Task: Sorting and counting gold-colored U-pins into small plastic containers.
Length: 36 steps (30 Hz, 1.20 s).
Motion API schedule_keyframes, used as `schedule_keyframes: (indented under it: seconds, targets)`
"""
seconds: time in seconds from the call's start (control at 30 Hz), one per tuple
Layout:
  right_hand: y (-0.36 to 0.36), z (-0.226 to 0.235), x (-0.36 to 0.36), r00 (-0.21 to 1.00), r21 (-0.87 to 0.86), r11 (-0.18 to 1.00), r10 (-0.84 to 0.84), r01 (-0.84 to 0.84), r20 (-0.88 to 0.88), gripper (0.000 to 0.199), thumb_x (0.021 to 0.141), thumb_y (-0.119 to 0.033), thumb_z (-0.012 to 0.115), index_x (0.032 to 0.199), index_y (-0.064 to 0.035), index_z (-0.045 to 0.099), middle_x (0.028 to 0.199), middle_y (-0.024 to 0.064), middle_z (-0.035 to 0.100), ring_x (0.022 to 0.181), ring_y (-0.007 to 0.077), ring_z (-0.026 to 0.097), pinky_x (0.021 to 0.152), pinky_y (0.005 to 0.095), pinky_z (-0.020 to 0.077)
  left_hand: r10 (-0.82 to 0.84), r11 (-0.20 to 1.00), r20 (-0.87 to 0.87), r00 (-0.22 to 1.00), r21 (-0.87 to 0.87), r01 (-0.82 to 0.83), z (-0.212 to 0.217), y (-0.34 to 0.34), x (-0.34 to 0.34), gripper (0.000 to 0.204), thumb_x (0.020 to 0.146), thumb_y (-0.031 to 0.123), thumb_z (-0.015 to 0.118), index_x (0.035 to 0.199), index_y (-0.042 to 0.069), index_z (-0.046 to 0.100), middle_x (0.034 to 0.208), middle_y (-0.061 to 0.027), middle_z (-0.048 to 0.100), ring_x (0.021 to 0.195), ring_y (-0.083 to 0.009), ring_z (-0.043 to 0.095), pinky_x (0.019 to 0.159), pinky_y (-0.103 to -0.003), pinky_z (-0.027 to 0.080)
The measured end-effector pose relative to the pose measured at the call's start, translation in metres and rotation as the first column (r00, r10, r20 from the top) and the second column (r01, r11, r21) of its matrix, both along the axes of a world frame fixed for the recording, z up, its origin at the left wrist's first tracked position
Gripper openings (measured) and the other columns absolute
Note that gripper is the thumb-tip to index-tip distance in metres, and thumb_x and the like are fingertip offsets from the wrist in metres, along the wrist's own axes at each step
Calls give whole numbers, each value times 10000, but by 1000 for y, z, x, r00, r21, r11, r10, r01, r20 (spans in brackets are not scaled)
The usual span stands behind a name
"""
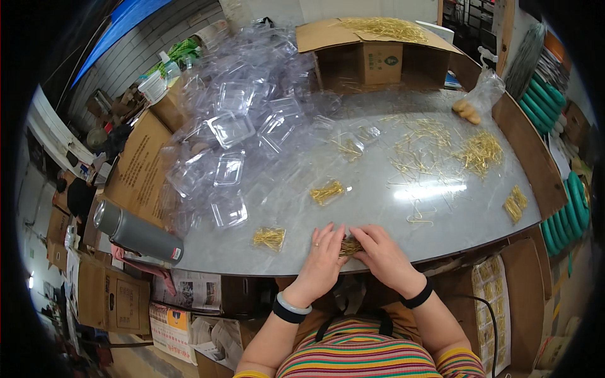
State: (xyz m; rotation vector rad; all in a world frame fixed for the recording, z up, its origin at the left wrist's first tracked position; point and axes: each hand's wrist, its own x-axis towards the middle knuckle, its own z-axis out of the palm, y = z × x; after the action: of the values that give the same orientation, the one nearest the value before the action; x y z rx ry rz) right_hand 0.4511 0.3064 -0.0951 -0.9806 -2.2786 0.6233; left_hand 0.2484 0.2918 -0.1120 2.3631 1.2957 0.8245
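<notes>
At the table's front edge my left hand (322, 255) and my right hand (384, 258) close from both sides around a bundle of gold wire hooks (348, 246). Parts of the bundle are hidden by my fingers. A second bundle of gold hooks (269, 238) lies left of my left hand, and another bundle in a clear box (328, 192) lies just beyond my hands. Farther off, a clear box with a few hooks (350, 148) stands near the plastic heap. Loose gold hooks (421, 148) are scattered over the right half of the grey table (372, 217).
A big heap of clear plastic boxes (233, 126) covers the table's left side. At left lies a grey thermos (135, 232). Gold hooks pile up (480, 153) at right, near a small bundle (515, 203) and a plastic bag (484, 91). An open cardboard box (384, 63) stands behind.
</notes>
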Motion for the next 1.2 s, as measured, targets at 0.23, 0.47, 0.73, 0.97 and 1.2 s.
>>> schedule_keyframes:
  seconds: [0.23, 0.47, 0.73, 0.97, 1.2]
  targets:
    - [-31, -11, -41, 958, -5, 976, -217, 220, -187, 570, 959, -43, 583, 1471, 40, 349, 1500, 280, 361, 1398, 461, 357, 1154, 504, 332, 60, 998, 143, 988, 0, -60, -2, -3, 12, 698, 812, -110, 531, 1478, -79, 325, 1367, -279, 472, 1327, -459, 420, 1165, -532, 305]
    - [-21, -11, -36, 966, 207, 951, -250, 231, 67, 440, 938, -35, 591, 1366, 17, 499, 1408, 216, 497, 1358, 438, 418, 1114, 484, 388, 58, 996, 254, 966, -74, -40, 0, -4, 8, 795, 816, -125, 557, 1538, -22, 240, 1350, -268, 471, 1257, -447, 478, 1043, -455, 438]
    - [-13, -5, -37, 969, 133, 965, -209, 226, -128, 379, 875, -23, 663, 1245, -4, 583, 1261, 196, 593, 1205, 403, 554, 1019, 466, 463, 101, 995, 243, 965, -31, -96, -12, -2, 3, 836, 821, -104, 629, 1547, -11, 224, 1296, -232, 532, 1214, -406, 532, 1028, -429, 454]
    - [-11, -8, -19, 946, -71, 978, -210, 198, -247, 330, 898, 21, 609, 1225, 6, 575, 1221, 216, 576, 1124, 414, 573, 964, 447, 484, 62, 996, 120, 991, 61, -69, 1, -2, 2, 783, 829, -8, 713, 1504, -20, 316, 1297, -214, 540, 1279, -437, 478, 1095, -493, 380]
    - [-15, -22, -33, 890, -279, 960, -112, -17, -442, 671, 944, -105, 572, 1518, 48, 260, 1534, 256, 326, 1435, 404, 323, 1207, 427, 239, 43, 999, 48, 998, 3, -43, -6, 1, 5, 775, 796, -48, 662, 1496, -33, 329, 1405, -247, 442, 1376, -438, 387, 1166, -573, 274]
